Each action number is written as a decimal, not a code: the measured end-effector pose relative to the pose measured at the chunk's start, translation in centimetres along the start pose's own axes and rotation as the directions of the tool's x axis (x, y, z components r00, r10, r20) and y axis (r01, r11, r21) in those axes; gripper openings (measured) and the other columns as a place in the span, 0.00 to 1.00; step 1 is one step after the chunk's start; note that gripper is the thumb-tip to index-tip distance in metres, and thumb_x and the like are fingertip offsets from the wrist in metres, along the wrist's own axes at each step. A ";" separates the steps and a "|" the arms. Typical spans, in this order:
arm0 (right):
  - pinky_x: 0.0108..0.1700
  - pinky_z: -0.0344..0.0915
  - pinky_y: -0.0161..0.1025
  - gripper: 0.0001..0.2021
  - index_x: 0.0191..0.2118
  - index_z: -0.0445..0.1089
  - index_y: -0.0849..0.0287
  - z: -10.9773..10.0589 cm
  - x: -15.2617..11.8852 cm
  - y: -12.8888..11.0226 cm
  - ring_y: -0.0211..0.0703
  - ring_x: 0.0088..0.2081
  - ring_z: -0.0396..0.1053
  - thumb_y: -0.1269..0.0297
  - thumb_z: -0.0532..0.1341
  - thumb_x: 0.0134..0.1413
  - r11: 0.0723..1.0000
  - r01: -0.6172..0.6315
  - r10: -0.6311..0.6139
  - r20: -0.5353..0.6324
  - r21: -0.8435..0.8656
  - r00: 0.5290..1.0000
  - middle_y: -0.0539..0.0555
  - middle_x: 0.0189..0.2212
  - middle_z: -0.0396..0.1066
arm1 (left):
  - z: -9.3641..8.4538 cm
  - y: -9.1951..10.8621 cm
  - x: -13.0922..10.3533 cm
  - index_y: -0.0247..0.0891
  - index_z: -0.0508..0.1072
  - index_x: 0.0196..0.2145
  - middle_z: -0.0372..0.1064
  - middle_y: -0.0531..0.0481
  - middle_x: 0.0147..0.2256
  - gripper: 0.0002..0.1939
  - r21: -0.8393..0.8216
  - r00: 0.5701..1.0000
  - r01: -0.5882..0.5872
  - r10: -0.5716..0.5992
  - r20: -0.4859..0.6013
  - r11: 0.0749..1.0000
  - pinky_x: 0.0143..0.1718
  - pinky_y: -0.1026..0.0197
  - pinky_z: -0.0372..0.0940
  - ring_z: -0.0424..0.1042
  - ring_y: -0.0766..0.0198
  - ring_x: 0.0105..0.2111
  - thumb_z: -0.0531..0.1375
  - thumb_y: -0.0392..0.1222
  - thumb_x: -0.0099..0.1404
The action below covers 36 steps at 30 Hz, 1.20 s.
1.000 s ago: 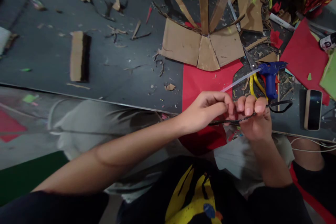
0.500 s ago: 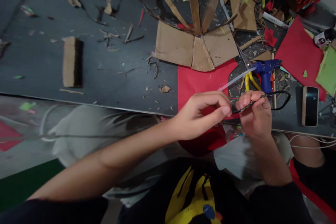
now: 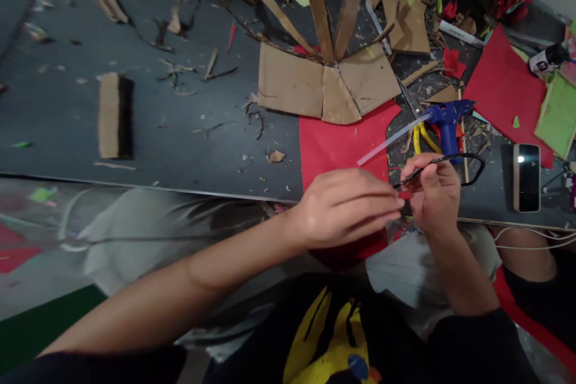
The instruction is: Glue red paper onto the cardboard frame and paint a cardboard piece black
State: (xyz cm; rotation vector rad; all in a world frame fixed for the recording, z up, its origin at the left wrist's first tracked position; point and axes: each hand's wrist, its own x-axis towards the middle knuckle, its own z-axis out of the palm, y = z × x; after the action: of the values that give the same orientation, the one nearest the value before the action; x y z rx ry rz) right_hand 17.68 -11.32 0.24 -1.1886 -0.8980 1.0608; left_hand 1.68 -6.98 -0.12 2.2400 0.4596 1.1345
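My right hand (image 3: 435,201) is closed round a thin black cord (image 3: 477,175), which looks rough or twisted at the fingers. The cord bends into a smooth loop beside the hand. My left hand (image 3: 353,207) has its fingers pressed together, with a small red bit (image 3: 405,195) showing at the tips, right next to the right hand. Just beyond the right hand lies a blue glue gun (image 3: 449,123) with a long glue stick (image 3: 396,139) out of its back. Red sheet (image 3: 342,147) lies under and beyond the left hand, hanging over the table edge.
A cardboard frame with strips (image 3: 292,81) rests on the red sheet. Yellow-handled scissors (image 3: 417,138) lie by the glue gun. A phone (image 3: 526,177), a small bottle (image 3: 546,59) and red paper (image 3: 506,93) are at right. A cardboard block (image 3: 110,115) stands left. Scraps litter the dark table (image 3: 193,156).
My left fingers have straightened and drawn together, and a red bit now shows at their tips. My right hand still holds the cord. The whole view has shifted slightly.
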 end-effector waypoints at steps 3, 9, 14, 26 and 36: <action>0.27 0.67 0.32 0.09 0.31 0.72 0.53 0.0 -0.1 0.1 0.33 0.26 0.68 0.53 0.61 0.52 0.985 0.061 -0.058 0.022 -0.163 0.998 0.46 0.26 0.71 | -0.3 0.0 0.2 0.39 0.75 0.34 0.76 0.47 0.33 0.04 0.012 0.982 0.178 -0.177 -0.072 0.984 0.35 0.66 0.70 0.74 0.66 0.31 0.59 0.38 0.62; 0.33 0.70 0.35 0.05 0.31 0.73 0.52 0.0 -0.1 0.6 0.36 0.31 0.72 0.60 0.60 0.54 0.910 0.192 -0.182 0.064 -0.367 0.981 0.47 0.29 0.74 | -0.1 -0.5 0.4 0.37 0.75 0.29 0.75 0.48 0.28 0.06 0.038 0.979 0.204 -0.202 -0.040 0.978 0.32 0.68 0.67 0.73 0.66 0.28 0.58 0.37 0.61; 0.32 0.70 0.34 0.04 0.32 0.73 0.51 0.0 -0.2 0.7 0.35 0.31 0.73 0.66 0.61 0.53 0.900 0.225 -0.207 0.089 -0.374 0.974 0.46 0.29 0.75 | -0.2 -0.7 0.3 0.35 0.75 0.29 0.74 0.49 0.27 0.09 0.077 0.986 0.167 -0.167 0.000 0.983 0.31 0.69 0.66 0.72 0.68 0.28 0.56 0.36 0.63; 0.27 0.67 0.30 0.05 0.32 0.73 0.52 -0.2 -0.1 0.7 0.30 0.24 0.69 0.62 0.60 0.55 0.936 0.188 -0.162 0.107 -0.297 0.981 0.44 0.26 0.73 | -0.4 -0.5 0.6 0.34 0.72 0.26 0.70 0.50 0.24 0.10 -0.038 0.980 0.195 -0.193 0.044 0.980 0.27 0.70 0.63 0.67 0.70 0.24 0.55 0.34 0.64; 0.31 0.64 0.31 0.04 0.32 0.72 0.50 -0.2 0.1 1.5 0.32 0.27 0.65 0.59 0.61 0.54 0.988 0.121 -0.109 0.126 -0.093 0.986 0.45 0.25 0.68 | -0.4 -0.4 0.8 0.34 0.72 0.26 0.70 0.50 0.24 0.08 -0.226 0.960 0.280 -0.277 0.046 0.933 0.25 0.71 0.62 0.67 0.72 0.23 0.56 0.32 0.61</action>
State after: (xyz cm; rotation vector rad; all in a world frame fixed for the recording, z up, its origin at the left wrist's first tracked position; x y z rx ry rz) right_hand 17.64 -11.21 -1.31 -1.1498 -1.1126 1.0120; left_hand 1.79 -6.09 0.29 1.9096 0.5874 0.9697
